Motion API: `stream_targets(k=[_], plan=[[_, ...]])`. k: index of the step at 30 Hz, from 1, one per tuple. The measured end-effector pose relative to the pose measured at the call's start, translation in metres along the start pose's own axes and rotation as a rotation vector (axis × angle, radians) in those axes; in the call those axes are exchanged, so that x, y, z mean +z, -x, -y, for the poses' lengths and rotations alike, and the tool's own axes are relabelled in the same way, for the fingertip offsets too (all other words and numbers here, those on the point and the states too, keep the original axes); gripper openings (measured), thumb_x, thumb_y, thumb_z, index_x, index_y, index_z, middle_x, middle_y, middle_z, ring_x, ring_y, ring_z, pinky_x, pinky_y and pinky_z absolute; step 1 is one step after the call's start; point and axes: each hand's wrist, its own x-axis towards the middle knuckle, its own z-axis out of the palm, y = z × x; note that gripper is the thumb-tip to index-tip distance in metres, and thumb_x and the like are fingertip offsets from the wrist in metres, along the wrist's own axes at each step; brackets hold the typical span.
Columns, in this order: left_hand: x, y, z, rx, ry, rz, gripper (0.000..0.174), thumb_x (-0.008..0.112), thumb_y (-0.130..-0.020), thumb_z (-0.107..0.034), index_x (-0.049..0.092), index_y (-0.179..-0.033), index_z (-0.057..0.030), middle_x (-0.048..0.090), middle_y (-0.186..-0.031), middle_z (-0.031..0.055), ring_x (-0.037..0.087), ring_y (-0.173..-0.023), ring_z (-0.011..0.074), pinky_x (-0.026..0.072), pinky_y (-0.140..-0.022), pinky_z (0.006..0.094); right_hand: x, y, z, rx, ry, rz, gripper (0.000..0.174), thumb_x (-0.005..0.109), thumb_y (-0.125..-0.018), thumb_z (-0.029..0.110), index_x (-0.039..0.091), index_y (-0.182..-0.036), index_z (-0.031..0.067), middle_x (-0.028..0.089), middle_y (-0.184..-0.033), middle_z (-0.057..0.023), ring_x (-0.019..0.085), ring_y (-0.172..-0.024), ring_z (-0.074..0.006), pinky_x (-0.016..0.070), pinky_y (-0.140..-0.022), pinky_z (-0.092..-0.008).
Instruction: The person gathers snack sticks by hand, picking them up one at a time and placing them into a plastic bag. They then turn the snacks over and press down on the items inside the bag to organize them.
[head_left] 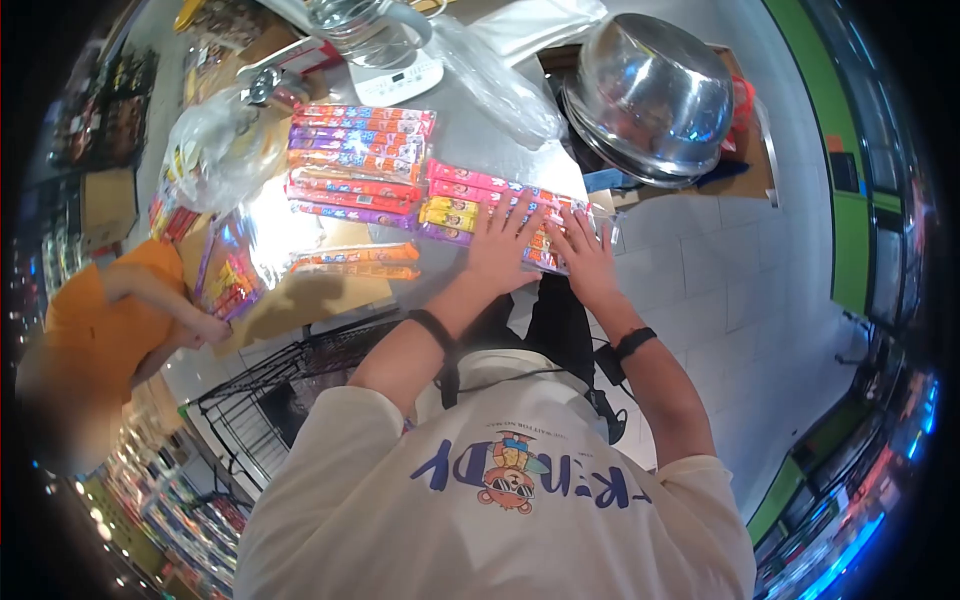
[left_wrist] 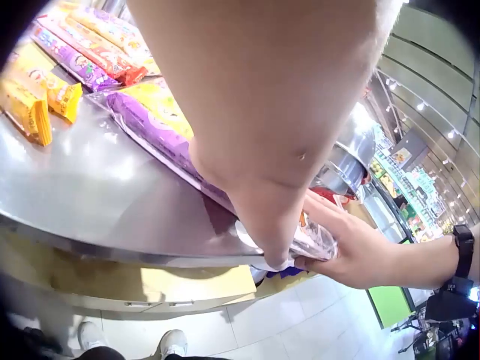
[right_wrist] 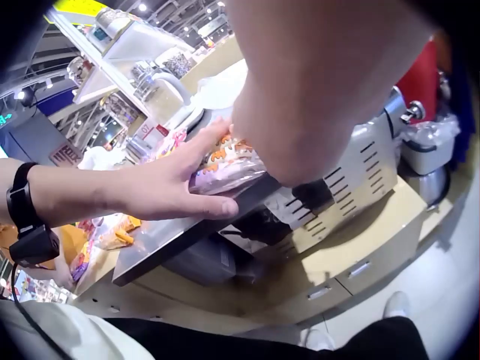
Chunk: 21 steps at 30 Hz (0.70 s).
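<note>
In the head view, one steel bowl [head_left: 655,90] sits upper right. One bundle of wrapped sticks [head_left: 452,206] lies at centre, under two hands: left hand [head_left: 500,248] and right hand [head_left: 590,265], fingers spread apart. Two orange packets [head_left: 375,270] lie left of centre.

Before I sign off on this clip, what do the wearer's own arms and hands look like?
The left hand and right hand are ungloved, and the forearms are bare below short white sleeves. Each wrist wears a black band with a black, boxy device attached. A thin dark cable runs from the left wrist's device.
</note>
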Motion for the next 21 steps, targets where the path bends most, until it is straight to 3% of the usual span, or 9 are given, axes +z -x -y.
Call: stream_targets(k=[2,3,5,6,8,12,16,19,21], plan=[[0.000,0.004,-0.012,-0.045,-0.006,-0.004,0.100,0.077,-0.075,-0.047,0.030,-0.156,-0.0140,0.023,-0.164,0.0131,0.020,-0.151,0.0358,0.0143,-0.121,0.0553,-0.002,0.008,-0.013,-0.134,0.097,0.005,0.065,0.064,-0.085,0.010,0.048,-0.146,0.0261,0.035,-0.159,-0.0061,0.035,-0.146,-0.0270,0.0208,-0.113,-0.0714],[0.010,0.007,-0.019,-0.067,-0.003,-0.009,0.100,0.077,-0.075,-0.047,0.030,-0.156,-0.0140,0.023,-0.164,0.0131,0.020,-0.151,0.0358,0.0143,-0.121,0.0553,-0.002,0.012,-0.021,-0.156,0.098,0.011,0.065,0.064,-0.085,0.010,0.048,-0.146,0.0261,0.035,-0.159,-0.0061,0.035,-0.146,-0.0270,0.0208,-0.113,-0.0714],[0.037,0.011,-0.029,0.034,-0.100,-0.150,0.073,0.068,-0.084,-0.027,0.041,-0.150,-0.0108,0.034,-0.159,0.0120,0.031,-0.148,0.0302,0.0207,-0.120,0.0535,-0.002,0.018,-0.035,-0.278,0.028,-0.035,0.055,0.064,-0.083,0.007,0.059,-0.136,0.0232,0.044,-0.153,-0.0046,0.041,-0.142,-0.0265,0.0199,-0.111,-0.0743],[0.039,0.013,-0.034,0.013,-0.096,-0.150,0.073,0.068,-0.084,-0.027,0.041,-0.150,-0.0108,0.034,-0.159,0.0120,0.031,-0.148,0.0302,0.0207,-0.120,0.0535,-0.008,0.017,-0.037,-0.296,0.026,-0.025,0.055,0.064,-0.083,0.007,0.059,-0.136,0.0232,0.044,-0.153,-0.0046,0.041,-0.142,-0.0265,0.0199,-0.111,-0.0743],[0.041,0.013,-0.045,-0.029,0.011,-0.301,0.056,0.060,-0.087,-0.014,0.051,-0.143,-0.0119,0.045,-0.153,0.0090,0.040,-0.143,0.0250,0.0252,-0.118,0.0542,-0.026,0.016,-0.043,-0.341,-0.036,-0.054,0.046,0.065,-0.082,0.007,0.067,-0.125,0.0211,0.057,-0.141,-0.0006,0.050,-0.134,-0.0231,0.0198,-0.112,-0.0750],[0.039,0.012,-0.051,-0.068,0.008,-0.440,0.050,0.060,-0.087,-0.014,0.057,-0.137,-0.0143,0.049,-0.150,0.0059,0.043,-0.141,0.0234,0.0269,-0.117,0.0545,-0.065,0.004,-0.044,-0.448,-0.033,-0.057,0.039,0.066,-0.081,0.009,0.071,-0.118,0.0208,0.065,-0.127,0.0036,0.058,-0.122,-0.0190,0.0208,-0.113,-0.0743],[0.022,0.011,-0.050,-0.108,0.036,-0.612,0.036,0.059,-0.087,-0.014,0.068,-0.122,-0.0155,0.060,-0.137,0.0016,0.052,-0.130,0.0217,0.0307,-0.114,0.0565,-0.097,-0.010,-0.036,-0.559,-0.028,-0.110,0.035,0.067,-0.080,0.009,0.074,-0.113,0.0190,0.070,-0.114,0.0043,0.063,-0.111,-0.0170,0.0226,-0.114,-0.0716],[0.000,0.009,-0.048,-0.101,0.103,-0.679,0.035,0.060,-0.085,-0.010,0.069,-0.119,-0.0140,0.065,-0.128,0.0019,0.057,-0.123,0.0207,0.0370,-0.109,0.0526,-0.125,-0.021,-0.023,-0.597,-0.041,-0.164,0.033,0.067,-0.080,0.007,0.074,-0.110,0.0179,0.071,-0.110,0.0037,0.064,-0.107,-0.0158,0.0233,-0.115,-0.0698],[-0.022,0.008,-0.047,-0.071,0.248,-0.744,0.039,0.063,-0.080,-0.003,0.069,-0.118,-0.0113,0.069,-0.120,0.0049,0.062,-0.115,0.0227,0.0443,-0.102,0.0448,-0.151,-0.028,-0.014,-0.605,-0.054,-0.204,0.032,0.067,-0.079,0.006,0.074,-0.108,0.0174,0.071,-0.107,0.0034,0.065,-0.104,-0.0151,0.0238,-0.115,-0.0687]])
